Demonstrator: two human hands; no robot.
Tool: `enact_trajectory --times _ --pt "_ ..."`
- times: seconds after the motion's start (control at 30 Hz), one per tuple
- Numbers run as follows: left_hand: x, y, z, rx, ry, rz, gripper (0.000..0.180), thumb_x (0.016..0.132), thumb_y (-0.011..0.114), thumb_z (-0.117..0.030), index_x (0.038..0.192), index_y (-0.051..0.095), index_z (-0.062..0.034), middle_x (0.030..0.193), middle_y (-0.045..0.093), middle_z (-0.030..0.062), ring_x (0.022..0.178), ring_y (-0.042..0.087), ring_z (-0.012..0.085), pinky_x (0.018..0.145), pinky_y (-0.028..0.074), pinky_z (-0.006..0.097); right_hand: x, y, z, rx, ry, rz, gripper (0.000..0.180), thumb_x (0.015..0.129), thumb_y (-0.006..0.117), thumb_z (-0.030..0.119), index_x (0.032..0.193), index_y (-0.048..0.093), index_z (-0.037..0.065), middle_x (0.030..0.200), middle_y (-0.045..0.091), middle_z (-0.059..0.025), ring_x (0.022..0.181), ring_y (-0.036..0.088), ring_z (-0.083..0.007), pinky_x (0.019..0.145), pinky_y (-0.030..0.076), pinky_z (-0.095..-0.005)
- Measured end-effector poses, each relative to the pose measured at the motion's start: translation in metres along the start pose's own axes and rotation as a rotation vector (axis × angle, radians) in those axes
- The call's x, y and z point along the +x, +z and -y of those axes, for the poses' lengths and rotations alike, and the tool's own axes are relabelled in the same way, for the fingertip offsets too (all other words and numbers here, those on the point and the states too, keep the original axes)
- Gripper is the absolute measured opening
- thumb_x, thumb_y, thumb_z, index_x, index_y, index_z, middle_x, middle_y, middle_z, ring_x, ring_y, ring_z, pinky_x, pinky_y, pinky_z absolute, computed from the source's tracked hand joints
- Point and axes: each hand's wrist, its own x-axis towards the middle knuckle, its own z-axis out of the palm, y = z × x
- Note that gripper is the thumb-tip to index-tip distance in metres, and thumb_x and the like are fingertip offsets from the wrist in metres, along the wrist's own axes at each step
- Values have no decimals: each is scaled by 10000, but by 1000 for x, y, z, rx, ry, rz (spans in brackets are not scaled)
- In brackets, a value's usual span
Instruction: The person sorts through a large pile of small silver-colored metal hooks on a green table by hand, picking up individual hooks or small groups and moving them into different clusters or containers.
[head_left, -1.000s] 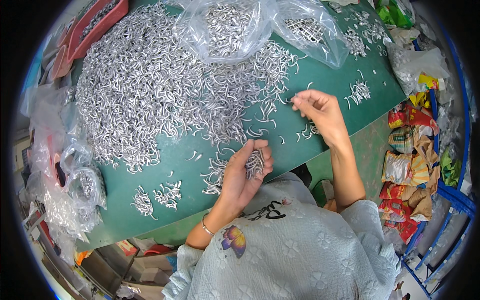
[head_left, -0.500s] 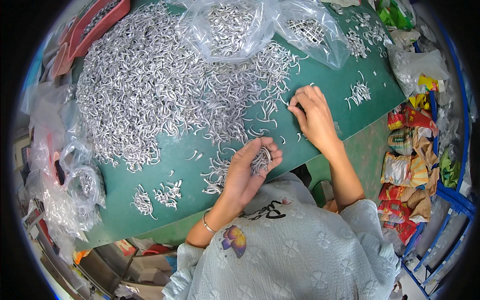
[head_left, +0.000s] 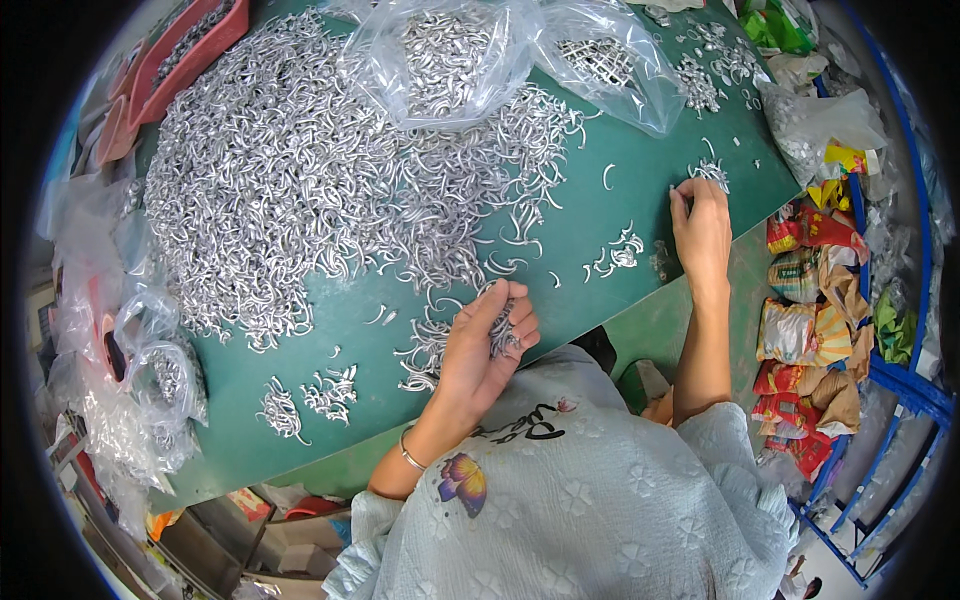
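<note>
My left hand (head_left: 488,345) is closed around several curved silver metal pieces (head_left: 503,330), partly hidden by its fingers. It rests above a loose cluster of the same pieces (head_left: 426,345) near the table's front edge. Farther right, my right hand (head_left: 704,235) reaches over the table with thumb and fingers drawn together; what they hold, if anything, is too small to make out. Just beyond its fingertips lies a small pile of curved pieces (head_left: 712,172). Another little group of pieces (head_left: 625,252) lies between my hands. A large heap of curved pieces (head_left: 270,180) covers the table's left and middle.
On the green table (head_left: 600,210), an open clear bag of pieces (head_left: 445,70) stands at the back, beside a second clear bag (head_left: 610,65). A red scoop-shaped bin (head_left: 190,60) is at far left. Two small piles (head_left: 330,395) lie front left. Colourful packages (head_left: 800,330) line the right.
My right hand has moved right, from the heap's edge to the small pile, uncovering the group of pieces between my hands. My left hand stays nearly in place, its fingers curled further in.
</note>
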Motion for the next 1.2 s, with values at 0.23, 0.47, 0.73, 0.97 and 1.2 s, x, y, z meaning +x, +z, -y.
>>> enact_trajectory --times 0.23,0.47,0.73,0.97,1.2 --pt "2 -2 4 14 -4 66 239 962 445 -208 1025 531 6 728 463 24 651 437 121 567 394 241 0 27 41 99 -263 35 132 762 656 106 812 569 22 858 556 -124 838 516 -302 723 393 -393" --pt "2 14 0 88 109 -78 333 954 453 -212 1188 502 21 987 586 96 919 570 200 820 508 318 -19 3 62 602 -320 404 63 758 630 48 784 573 41 792 558 -107 812 526 -291 742 393 -372" --pt "8 -7 3 -9 74 127 254 950 474 -211 1075 538 0 860 534 49 802 522 155 693 476 282 28 38 66 336 -81 132 147 793 637 129 810 569 0 827 590 -153 751 577 -338 639 459 -416" --pt "5 -10 0 34 73 131 273 945 483 -194 1115 536 13 912 570 57 807 543 153 697 487 270 27 45 56 406 -43 233 98 799 623 92 811 582 3 751 629 -104 660 601 -274 603 470 -354" --pt "4 3 -2 91 91 64 381 947 464 -194 1244 437 44 1244 510 166 1134 520 264 949 460 361 -7 10 66 1249 236 900 79 866 597 128 839 595 54 729 582 9 581 435 -32 530 337 -176"
